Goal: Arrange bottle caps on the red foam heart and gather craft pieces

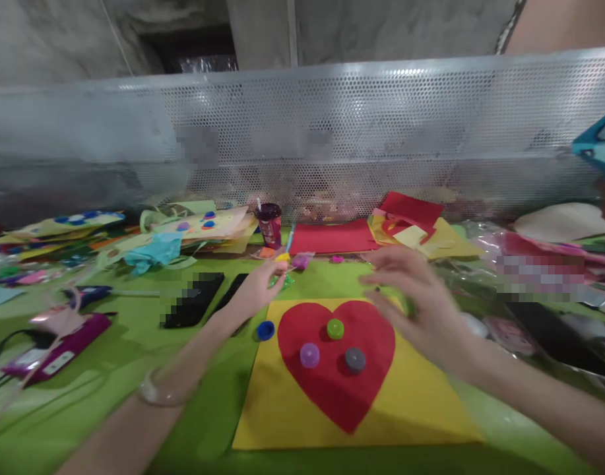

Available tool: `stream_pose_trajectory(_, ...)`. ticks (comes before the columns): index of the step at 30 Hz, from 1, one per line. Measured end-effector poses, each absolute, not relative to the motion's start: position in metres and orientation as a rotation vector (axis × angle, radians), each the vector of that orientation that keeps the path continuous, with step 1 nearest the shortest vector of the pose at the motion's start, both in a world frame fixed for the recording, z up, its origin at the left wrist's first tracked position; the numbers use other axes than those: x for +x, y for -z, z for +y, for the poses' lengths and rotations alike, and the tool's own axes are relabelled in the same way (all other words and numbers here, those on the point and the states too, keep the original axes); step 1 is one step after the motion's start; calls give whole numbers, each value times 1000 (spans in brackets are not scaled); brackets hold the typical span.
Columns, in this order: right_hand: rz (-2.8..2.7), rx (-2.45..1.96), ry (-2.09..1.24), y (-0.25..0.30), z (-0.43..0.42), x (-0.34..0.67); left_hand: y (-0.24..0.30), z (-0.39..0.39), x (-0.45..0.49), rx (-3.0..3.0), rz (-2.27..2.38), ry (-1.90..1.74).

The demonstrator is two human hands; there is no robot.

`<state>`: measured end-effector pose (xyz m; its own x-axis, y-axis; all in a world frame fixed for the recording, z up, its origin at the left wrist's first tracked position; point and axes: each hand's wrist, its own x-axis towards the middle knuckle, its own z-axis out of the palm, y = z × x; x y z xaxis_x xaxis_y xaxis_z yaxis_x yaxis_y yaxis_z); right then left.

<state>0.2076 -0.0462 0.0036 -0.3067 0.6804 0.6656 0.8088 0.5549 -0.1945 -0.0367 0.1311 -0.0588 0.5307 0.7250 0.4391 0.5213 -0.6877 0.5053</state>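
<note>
A red heart (336, 396) lies on a yellow sheet (411, 415) in front of me. On the heart sit a green bottle cap (335, 328), a purple cap (309, 355) and a grey cap (355, 359). Left of the heart, by the sheet's edge, is a blue cap (265, 330). My left hand (256, 285) reaches past the sheet's far left corner, fingertips pinched among a yellow piece (282, 257), a shiny green piece (281, 282) and a purple packet (303, 260); what it grips is unclear. Above the sheet's right side, my right hand (415, 297) is blurred, fingers apart, apparently holding nothing.
Dark phones (196, 300) lie left of the sheet, beside a purple power strip (59, 349) with cords and a glue gun (89, 295). Behind stand a dark red cup (269, 224) with a straw, red sheets (332, 237) and a perforated metal panel (332, 112). Plastic packaging (540, 264) clutters the right.
</note>
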Motion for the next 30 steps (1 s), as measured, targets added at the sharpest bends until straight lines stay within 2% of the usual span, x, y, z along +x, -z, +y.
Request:
stream_pose_trajectory(6, -2288, -1164, 36, 51, -46, 216, 50, 102, -28, 2530, 559, -578)
stream_pose_trajectory(12, -2391, -1264, -226, 52, -48, 225, 47, 89, -26, 2410, 257, -299)
stream_pose_trajectory(21, -2332, -1252, -492, 60, -43, 225, 47, 88, -27, 2352, 229, -144)
stream_pose_trajectory(30, -2390, -1223, -557, 62, -41, 224, 46, 86, -25, 2279, 218, -97)
